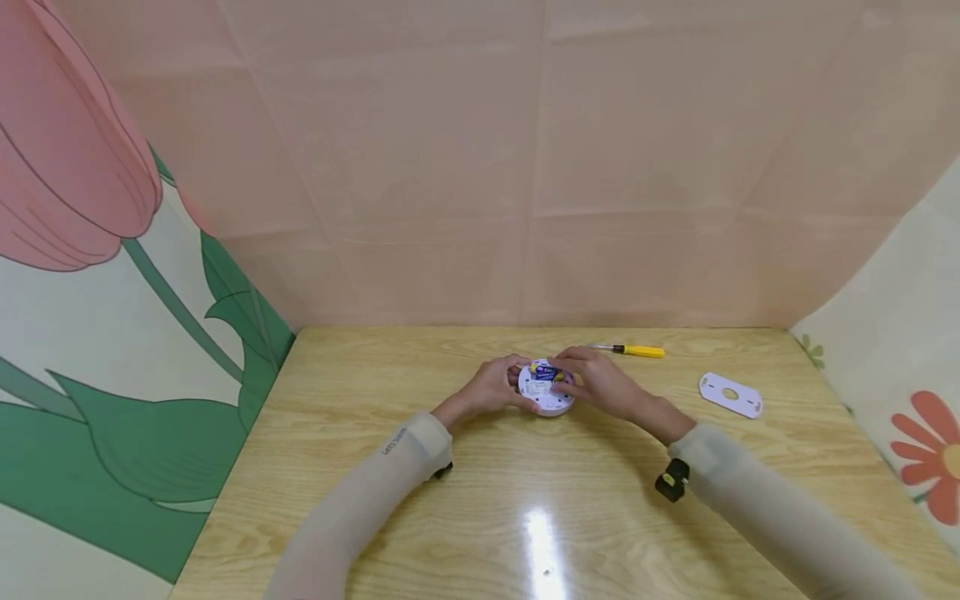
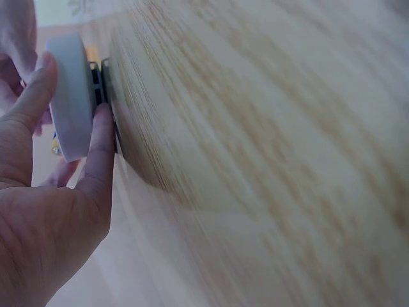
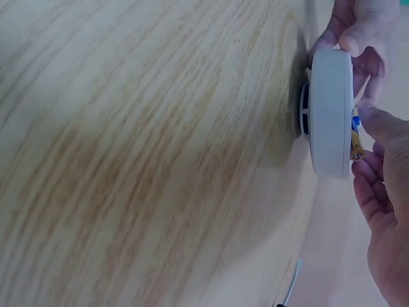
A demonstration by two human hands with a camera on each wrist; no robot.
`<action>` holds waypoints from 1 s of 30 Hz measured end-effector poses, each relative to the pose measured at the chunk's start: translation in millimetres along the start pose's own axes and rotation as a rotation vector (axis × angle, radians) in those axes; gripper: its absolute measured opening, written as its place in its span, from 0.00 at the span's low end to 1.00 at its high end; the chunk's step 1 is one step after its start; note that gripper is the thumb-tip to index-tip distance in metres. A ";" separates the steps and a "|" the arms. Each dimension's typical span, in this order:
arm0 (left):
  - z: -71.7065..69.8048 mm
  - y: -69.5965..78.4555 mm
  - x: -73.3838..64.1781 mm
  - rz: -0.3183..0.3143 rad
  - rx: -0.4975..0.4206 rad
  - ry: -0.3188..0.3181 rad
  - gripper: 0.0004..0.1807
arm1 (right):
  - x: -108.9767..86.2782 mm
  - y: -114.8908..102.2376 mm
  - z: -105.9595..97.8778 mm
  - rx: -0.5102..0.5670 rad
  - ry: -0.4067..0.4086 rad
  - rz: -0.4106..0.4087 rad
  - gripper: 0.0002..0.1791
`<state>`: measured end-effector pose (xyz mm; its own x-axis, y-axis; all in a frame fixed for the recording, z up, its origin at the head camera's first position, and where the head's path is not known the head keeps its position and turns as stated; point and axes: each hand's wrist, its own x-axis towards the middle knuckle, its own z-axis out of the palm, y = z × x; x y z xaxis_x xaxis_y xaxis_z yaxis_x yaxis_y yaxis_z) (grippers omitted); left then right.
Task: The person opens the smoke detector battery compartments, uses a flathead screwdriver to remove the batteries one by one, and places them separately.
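A round white smoke detector [image 1: 553,407] stands on the table, its back with the battery recess facing up. My left hand [image 1: 489,386] grips its rim from the left, fingers at the far side and thumb at the near side. On top, a blue and yellow battery [image 1: 546,372] lies at the recess. My right hand [image 1: 606,385] reaches over from the right and pinches the battery, whose yellow end [image 3: 356,150] shows between thumb and fingers in the right wrist view. Under the white body [image 2: 71,96], a dark slotted part faces the tabletop.
A screwdriver [image 1: 641,352] with a yellow handle lies behind my right hand, near the table's back edge. To the right lies a white mounting plate [image 1: 745,403] with a hole in its middle. The wooden table [image 1: 375,367] meets a pink cloth backdrop [image 1: 420,275].
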<state>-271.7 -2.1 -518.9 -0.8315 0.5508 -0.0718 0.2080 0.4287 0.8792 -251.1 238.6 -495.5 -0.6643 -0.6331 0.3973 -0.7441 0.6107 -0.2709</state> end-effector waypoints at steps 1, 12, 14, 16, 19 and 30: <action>0.1 0.1 -0.4 0.000 -0.001 -0.001 0.47 | 0.0 0.1 1.3 0.001 -0.001 0.005 0.24; -1.1 1.7 -1.3 -0.001 -0.017 -0.002 0.47 | 2.5 -0.4 8.0 0.014 0.009 0.056 0.21; -1.3 2.5 -1.2 0.002 -0.020 -0.001 0.47 | 3.0 -0.1 8.8 0.034 0.024 0.061 0.20; -1.2 3.1 -0.8 0.001 -0.021 0.000 0.47 | 3.2 0.3 9.4 0.060 0.036 0.074 0.19; -1.4 3.8 -0.8 -0.007 -0.018 0.001 0.47 | 2.8 1.8 10.9 0.101 0.042 0.093 0.19; -0.7 5.2 -0.9 -0.017 -0.003 0.006 0.48 | 2.7 8.0 15.6 0.185 0.067 0.107 0.16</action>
<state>-270.2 -0.9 -513.9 -0.8377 0.5397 -0.0838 0.1927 0.4356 0.8792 -259.9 234.4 -510.3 -0.7382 -0.5328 0.4136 -0.6744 0.5711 -0.4680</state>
